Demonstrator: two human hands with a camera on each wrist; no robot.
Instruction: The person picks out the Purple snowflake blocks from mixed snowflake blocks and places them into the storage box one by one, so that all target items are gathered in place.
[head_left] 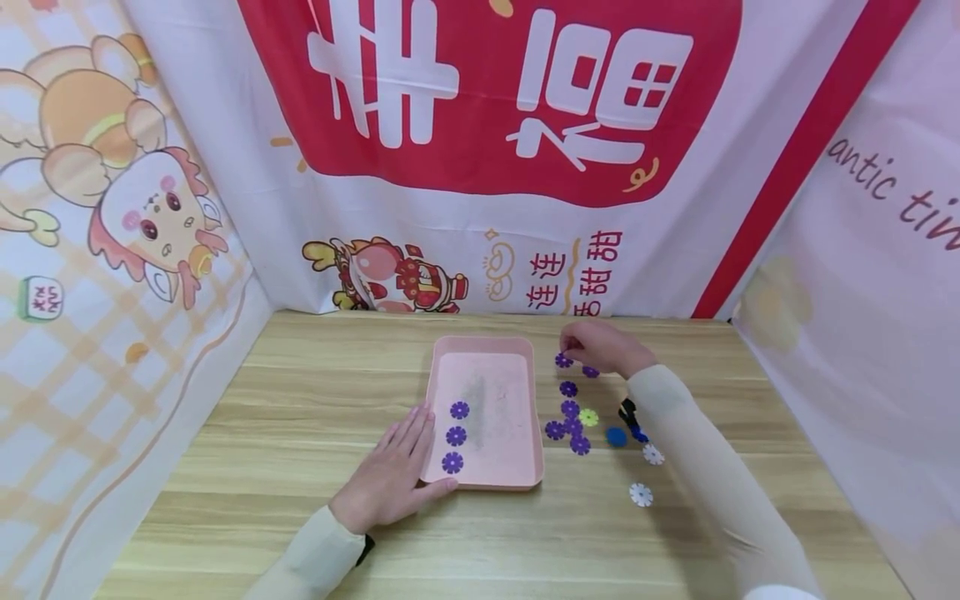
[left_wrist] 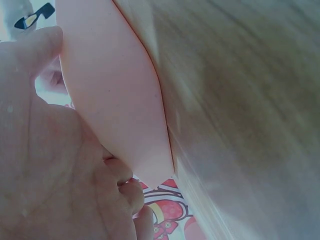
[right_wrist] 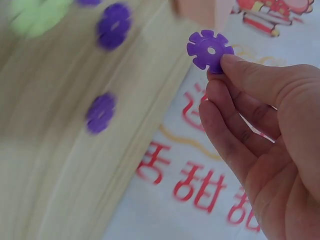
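My right hand [head_left: 600, 343] pinches a notched purple plastic disc [right_wrist: 202, 52] between thumb and fingertips, raised over the table's far side, right of the tray. At the front left corner of the pink tray [head_left: 538, 433], my left hand [head_left: 393, 475] rests with extended fingers along the side wall and the thumb by the front edge. In the left wrist view the palm lies close along the tray's outer wall [left_wrist: 110, 85]. Three purple discs [head_left: 456, 436] form a column inside the tray, near its left wall.
Right of the tray lie several loose purple discs [head_left: 573, 426], with a yellow-green disc [head_left: 588, 417] beside them. Farther right are a blue round piece [head_left: 617, 437], a small black-and-blue object [head_left: 632, 417] and white discs [head_left: 641, 495]. Printed cloth [head_left: 487, 192] hangs behind the table.
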